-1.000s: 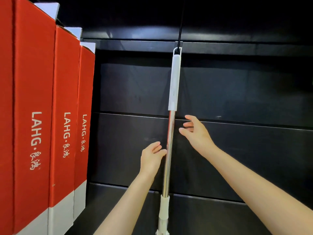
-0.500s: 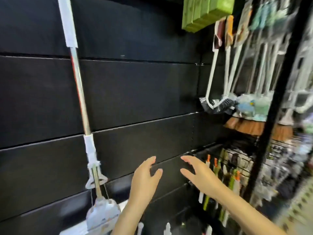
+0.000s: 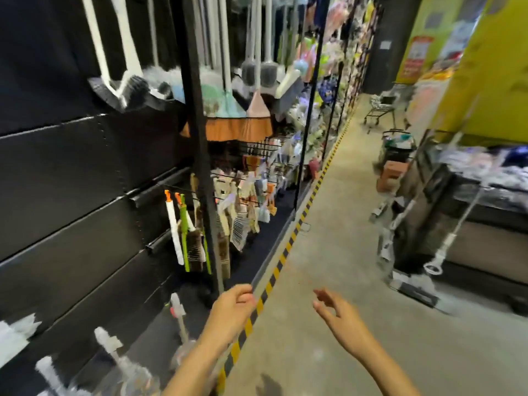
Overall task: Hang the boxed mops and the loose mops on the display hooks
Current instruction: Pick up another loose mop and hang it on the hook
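**Ana:** Across the aisle, against the dark cart [image 3: 428, 201] on the right, that is where the loose mops [image 3: 454, 238] are leaning, heads on the concrete floor [image 3: 328, 252] and handles tilted up against the cart's side. They look parked there so the next one is within reach of the person stocking the wall.

**Ben:** And the black panel wall [image 3: 71, 195] on the left?

**Ana:** Its slats are bare across the stretch in view. Down in the lower left corner some pale mop parts [image 3: 111, 342] show in front of it, too blurred to say whether they hang from hooks or stand on the base. No red boxes are in view, so the boxed mops cannot be placed from here.

**Ben:** What about the hands?

**Ana:** Both hold nothing. The left hand [image 3: 233, 308] hangs over the yellow-and-black floor tape [image 3: 288, 244], fingers loosely curled toward the palm, touching nothing. The right hand [image 3: 338, 315] is out over the floor, fingers spread and relaxed, wider than the left.

**Ben:** So which step is this?

**Ana:** Judging by the empty hands and the head turned down the aisle, she is probably between mops, about to fetch another from the cart. Further along, the brooms [image 3: 228, 121] and brushes [image 3: 185, 232] hang on neighbouring displays, no part of this job.
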`<state>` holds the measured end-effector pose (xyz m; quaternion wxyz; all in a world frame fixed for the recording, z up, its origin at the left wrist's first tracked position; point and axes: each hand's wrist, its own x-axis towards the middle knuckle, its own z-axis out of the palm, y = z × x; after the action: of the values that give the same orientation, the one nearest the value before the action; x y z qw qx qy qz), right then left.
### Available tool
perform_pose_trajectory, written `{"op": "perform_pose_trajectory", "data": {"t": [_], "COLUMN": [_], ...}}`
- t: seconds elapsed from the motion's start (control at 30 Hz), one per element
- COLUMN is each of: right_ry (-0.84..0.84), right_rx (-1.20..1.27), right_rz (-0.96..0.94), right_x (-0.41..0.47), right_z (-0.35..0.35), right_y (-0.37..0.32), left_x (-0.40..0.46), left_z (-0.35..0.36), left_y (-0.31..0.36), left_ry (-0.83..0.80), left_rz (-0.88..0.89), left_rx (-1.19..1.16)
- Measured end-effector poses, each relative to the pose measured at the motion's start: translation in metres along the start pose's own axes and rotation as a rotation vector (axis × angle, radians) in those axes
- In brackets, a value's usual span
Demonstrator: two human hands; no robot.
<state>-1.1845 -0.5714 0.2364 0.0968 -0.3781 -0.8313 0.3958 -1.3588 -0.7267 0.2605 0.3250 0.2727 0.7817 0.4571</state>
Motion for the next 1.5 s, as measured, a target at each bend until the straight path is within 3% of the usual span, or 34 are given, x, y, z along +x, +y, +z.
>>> {"op": "perform_pose_trajectory", "data": {"t": [0.27, 0.43, 0.83, 1.03, 1.23, 1.5], "right_ry": [0.323, 0.447, 0.403, 0.423, 0.445, 0.374], "right_rx": [0.172, 0.198, 0.216, 0.103, 0.195, 0.223], "right_rz": [0.374, 0.513, 0.450, 0.471, 0.601, 0.568], "right_x": [-0.050, -0.057, 0.127, 0.210, 0.246, 0.362], "right_z": [-0.162, -0.234, -0.360, -0.447, -0.517, -0.613], "right_y": [0.202, 0.278, 0.369, 0.417, 0.483, 0.572], "left_x": [0.063, 0.100, 0.294, 0.397, 0.455, 0.545], "left_z": [0.251, 0.348, 0.454, 0.556, 0.656, 0.742], "left_y": [0.097, 0.123, 0.190, 0.270, 0.349, 0.404], "left_ry": [-0.367, -0.466, -0.340, -0.406, -0.492, -0.443], "left_rz": [0.127, 0.132, 0.016, 0.104, 0.218, 0.128], "left_rx": [0.086, 0.162, 0.255, 0.348, 0.360, 0.268]}}
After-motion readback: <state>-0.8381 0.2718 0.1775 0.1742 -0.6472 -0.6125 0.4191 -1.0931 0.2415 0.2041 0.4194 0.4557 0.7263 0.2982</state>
